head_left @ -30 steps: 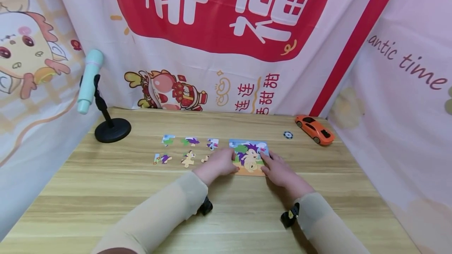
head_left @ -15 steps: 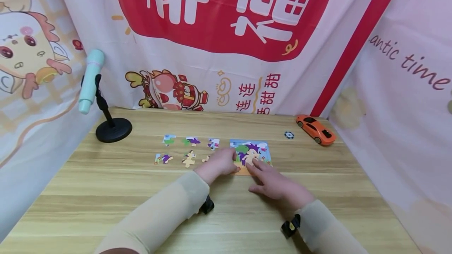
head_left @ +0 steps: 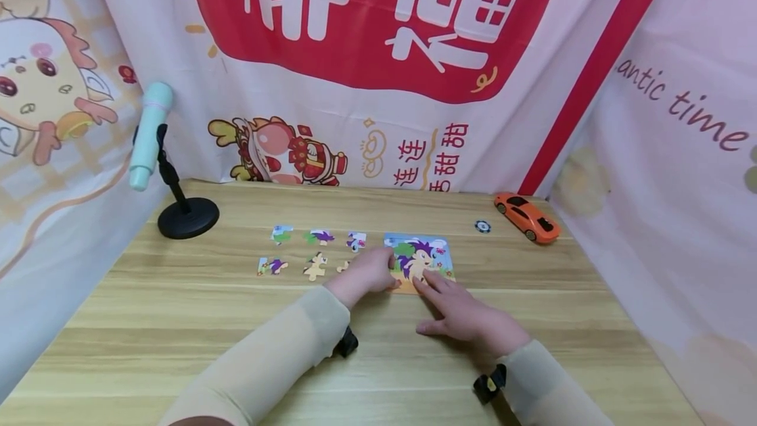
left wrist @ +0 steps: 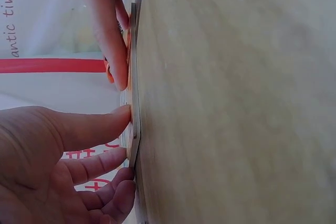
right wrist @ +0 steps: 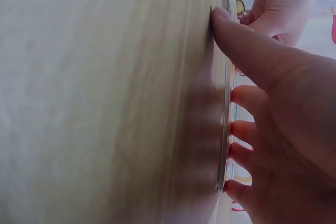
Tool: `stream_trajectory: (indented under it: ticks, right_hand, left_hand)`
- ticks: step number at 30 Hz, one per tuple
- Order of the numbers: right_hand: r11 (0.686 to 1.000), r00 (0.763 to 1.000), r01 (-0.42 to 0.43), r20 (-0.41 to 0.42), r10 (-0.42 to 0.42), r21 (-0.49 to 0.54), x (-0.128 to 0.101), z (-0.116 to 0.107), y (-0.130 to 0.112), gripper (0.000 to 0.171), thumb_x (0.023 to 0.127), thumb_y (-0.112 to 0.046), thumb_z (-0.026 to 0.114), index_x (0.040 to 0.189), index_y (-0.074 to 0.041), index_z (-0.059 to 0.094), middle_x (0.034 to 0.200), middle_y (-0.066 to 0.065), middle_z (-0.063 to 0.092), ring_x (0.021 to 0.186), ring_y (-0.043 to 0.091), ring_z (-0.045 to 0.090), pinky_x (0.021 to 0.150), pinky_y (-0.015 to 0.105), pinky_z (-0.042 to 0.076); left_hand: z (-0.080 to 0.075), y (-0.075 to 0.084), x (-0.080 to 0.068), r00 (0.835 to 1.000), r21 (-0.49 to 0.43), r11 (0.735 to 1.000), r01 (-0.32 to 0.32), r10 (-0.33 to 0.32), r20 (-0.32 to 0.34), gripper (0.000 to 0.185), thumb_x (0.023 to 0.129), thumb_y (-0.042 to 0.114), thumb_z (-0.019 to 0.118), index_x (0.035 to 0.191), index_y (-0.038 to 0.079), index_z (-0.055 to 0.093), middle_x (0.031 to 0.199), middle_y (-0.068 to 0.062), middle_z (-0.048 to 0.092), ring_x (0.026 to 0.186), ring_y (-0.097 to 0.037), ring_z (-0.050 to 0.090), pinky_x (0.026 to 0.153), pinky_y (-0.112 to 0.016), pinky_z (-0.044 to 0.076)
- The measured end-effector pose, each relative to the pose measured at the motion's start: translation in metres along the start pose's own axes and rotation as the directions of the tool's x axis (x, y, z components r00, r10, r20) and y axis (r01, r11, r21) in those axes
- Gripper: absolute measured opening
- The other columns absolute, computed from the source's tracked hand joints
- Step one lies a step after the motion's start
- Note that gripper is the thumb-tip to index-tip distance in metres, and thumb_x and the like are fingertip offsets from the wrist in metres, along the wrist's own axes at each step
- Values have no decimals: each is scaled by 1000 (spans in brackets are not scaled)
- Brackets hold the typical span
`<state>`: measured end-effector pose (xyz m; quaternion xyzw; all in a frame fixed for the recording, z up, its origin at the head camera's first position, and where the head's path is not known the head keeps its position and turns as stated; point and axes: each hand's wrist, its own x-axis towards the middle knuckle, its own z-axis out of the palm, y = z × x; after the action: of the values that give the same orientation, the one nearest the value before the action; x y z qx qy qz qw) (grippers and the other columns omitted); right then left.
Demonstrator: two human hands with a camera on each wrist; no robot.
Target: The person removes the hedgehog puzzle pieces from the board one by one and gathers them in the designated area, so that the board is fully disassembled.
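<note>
Right hand [head_left: 467,313] slid nearer, six loose pieces [head_left: 312,252]

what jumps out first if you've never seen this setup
Both hands meet on the square cartoon jigsaw board mid-table: the left hand at its left edge, the right hand with straight fingers on its near edge. Six loose puzzle pieces lie to its left, an orange toy car far right.

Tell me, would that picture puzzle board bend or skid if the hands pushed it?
The puzzle board looks thin and flat, with a straight edge in the wrist views, so probably stiff and light. Lying on the smooth wooden table, it would likely slide easily. The left hand and right hand press on it, perhaps steadying it.
</note>
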<state>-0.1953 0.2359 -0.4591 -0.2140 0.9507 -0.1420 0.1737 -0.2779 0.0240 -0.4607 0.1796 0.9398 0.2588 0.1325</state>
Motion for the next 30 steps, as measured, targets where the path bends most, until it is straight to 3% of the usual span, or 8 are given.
stream_trajectory:
  ticks: [8,13,19,24,30]
  right_hand:
    - [1000,1000,-10,6,10,23,1,1,-1,102,78,-68,67,158,-27,21,165,5,7,149,32,7,113,58,16]
    - [1000,1000,-8,17,8,29,2,0,-2,105,75,-68,69,158,-26,21,165,5,6,149,32,5,114,58,15]
    - [1000,1000,-13,23,12,19,2,1,-1,105,75,-69,69,158,-26,20,165,6,6,149,32,5,114,58,15]
    - [1000,1000,-17,24,16,10,2,1,-1,106,75,-69,69,158,-26,19,165,6,6,149,32,5,113,58,15]
    - [1000,1000,-19,21,19,16,1,1,-3,106,75,-68,69,158,-26,19,165,6,6,148,33,6,113,59,16]
  left_hand:
    - [-2,0,-1,1000,-45,999,5,-6,-13,33,80,27,83,100,13,60,87,-2,58,78,-22,54,68,-35,46]
    - [-4,-3,0,1000,-120,993,-1,-1,-18,22,84,16,78,95,13,59,86,-3,58,76,-21,55,64,-33,47]
    - [-8,-11,1,997,-249,966,-66,54,-54,7,91,10,68,89,10,61,85,-2,59,76,-18,55,67,-31,48]
    - [-20,-21,-6,995,-341,935,-99,87,-50,5,91,6,65,86,6,63,83,-4,61,77,-19,56,70,-32,49]
    - [-46,-44,-29,999,-407,912,-52,54,-7,4,89,5,68,90,7,64,88,-5,62,81,-20,58,72,-32,50]
